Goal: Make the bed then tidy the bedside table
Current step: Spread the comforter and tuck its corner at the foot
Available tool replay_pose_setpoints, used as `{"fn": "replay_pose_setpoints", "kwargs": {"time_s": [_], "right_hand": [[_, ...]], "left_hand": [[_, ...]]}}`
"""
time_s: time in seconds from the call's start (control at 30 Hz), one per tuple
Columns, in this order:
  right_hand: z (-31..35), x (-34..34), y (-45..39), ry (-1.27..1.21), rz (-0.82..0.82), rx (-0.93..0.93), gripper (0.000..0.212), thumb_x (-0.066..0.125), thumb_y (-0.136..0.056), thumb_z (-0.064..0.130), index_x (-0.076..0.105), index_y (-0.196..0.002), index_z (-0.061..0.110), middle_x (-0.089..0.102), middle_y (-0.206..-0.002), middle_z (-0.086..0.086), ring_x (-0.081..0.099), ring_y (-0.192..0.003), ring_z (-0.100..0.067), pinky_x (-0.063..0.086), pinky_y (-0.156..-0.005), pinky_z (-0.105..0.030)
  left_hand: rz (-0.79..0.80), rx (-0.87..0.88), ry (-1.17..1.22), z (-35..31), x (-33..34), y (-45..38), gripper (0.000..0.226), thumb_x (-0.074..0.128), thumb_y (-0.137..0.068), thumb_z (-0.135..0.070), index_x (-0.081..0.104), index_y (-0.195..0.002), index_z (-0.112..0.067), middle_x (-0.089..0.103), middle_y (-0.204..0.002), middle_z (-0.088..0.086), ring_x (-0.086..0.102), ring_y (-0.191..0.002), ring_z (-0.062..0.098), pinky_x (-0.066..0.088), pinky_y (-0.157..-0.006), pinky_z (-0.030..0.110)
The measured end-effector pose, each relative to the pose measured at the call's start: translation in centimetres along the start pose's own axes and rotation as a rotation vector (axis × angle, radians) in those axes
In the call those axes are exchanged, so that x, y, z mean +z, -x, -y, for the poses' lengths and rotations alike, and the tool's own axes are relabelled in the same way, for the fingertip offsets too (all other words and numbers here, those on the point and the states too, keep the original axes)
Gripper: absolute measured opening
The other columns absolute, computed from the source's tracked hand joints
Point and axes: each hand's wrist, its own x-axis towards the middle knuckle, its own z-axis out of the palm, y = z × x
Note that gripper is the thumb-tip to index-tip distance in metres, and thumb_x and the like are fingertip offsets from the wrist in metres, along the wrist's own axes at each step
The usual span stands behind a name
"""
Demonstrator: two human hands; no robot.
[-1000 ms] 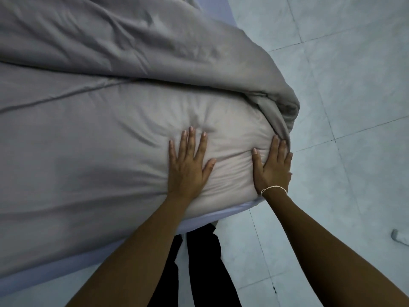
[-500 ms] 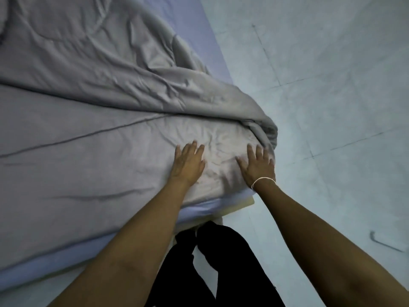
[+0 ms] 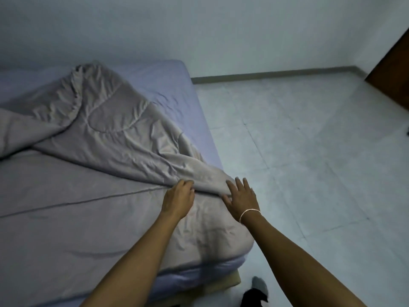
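Reaching toward the folded-back flap of the grey duvet point(image 3: 115, 129), we have both hands at the near right corner of the bed point(image 3: 177, 89). Our left hand point(image 3: 178, 199) has its fingers curled onto the fold's edge, though whether cloth is truly pinched between them we cannot tell; our right hand point(image 3: 241, 196) lies with fingers spread and straight, holding nothing, just beside the same fold near the mattress edge. The duvet covers the near part of the bed fairly flat, while its far portion is doubled over diagonally, leaving the lilac fitted sheet point(image 3: 168, 85) bare toward the wall point(image 3: 221, 29). To do this step well, we judge that both hands should take the flap's edge well apart, lift it clear of the layer beneath and carry it toward the bare sheet, so the seam line point(image 3: 77, 201) stays straight and no ridge is trapped underneath. A soft quilt will drag and bunch if pulled from one point only. Beside us lies a tiled floor point(image 3: 309, 151), with a dark wooden door point(image 3: 394, 69) at far right. No bedside table shows here.
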Motion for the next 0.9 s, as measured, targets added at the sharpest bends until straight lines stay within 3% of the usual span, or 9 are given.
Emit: {"fn": "replay_pose_setpoints", "kwargs": {"time_s": [0.2, 0.5, 0.9], "right_hand": [[-6.9, -3.5, -3.5, 0.024, 0.037, -0.145, 0.059, 0.035, -0.095, 0.056, 0.031, -0.146, 0.025, 0.025, -0.157, -0.007, 0.013, -0.147, -0.029, 0.024, -0.115, -0.043], [-15.4, -8.8, -8.6, 0.006, 0.098, -0.311, 0.060, 0.038, -0.095, 0.054, 0.028, -0.147, 0.026, 0.027, -0.155, -0.006, 0.016, -0.146, -0.028, 0.029, -0.111, -0.043], [-16.9, -13.1, -24.9, 0.026, 0.112, -0.500, 0.072, 0.033, -0.097, 0.055, 0.010, -0.153, 0.017, 0.008, -0.161, 0.001, -0.002, -0.149, -0.025, 0.017, -0.119, -0.038]], "left_hand": [[-0.071, -0.180, 0.001, -6.2, 2.4, -2.4, 0.033, 0.048, -0.094, -0.024, 0.056, -0.124, -0.013, 0.059, -0.119, 0.010, 0.059, -0.103, 0.031, 0.049, -0.083, 0.040], [-0.181, -0.390, 0.041, -15.9, 5.3, -6.6, 0.045, 0.048, -0.095, -0.027, 0.044, -0.138, -0.014, 0.041, -0.145, 0.010, 0.040, -0.130, 0.028, 0.031, -0.105, 0.041], [-0.325, -0.574, 0.096, -13.7, 5.2, -21.1, 0.045, 0.052, -0.093, -0.026, 0.047, -0.135, -0.013, 0.043, -0.142, 0.014, 0.043, -0.127, 0.034, 0.034, -0.106, 0.044]]}}
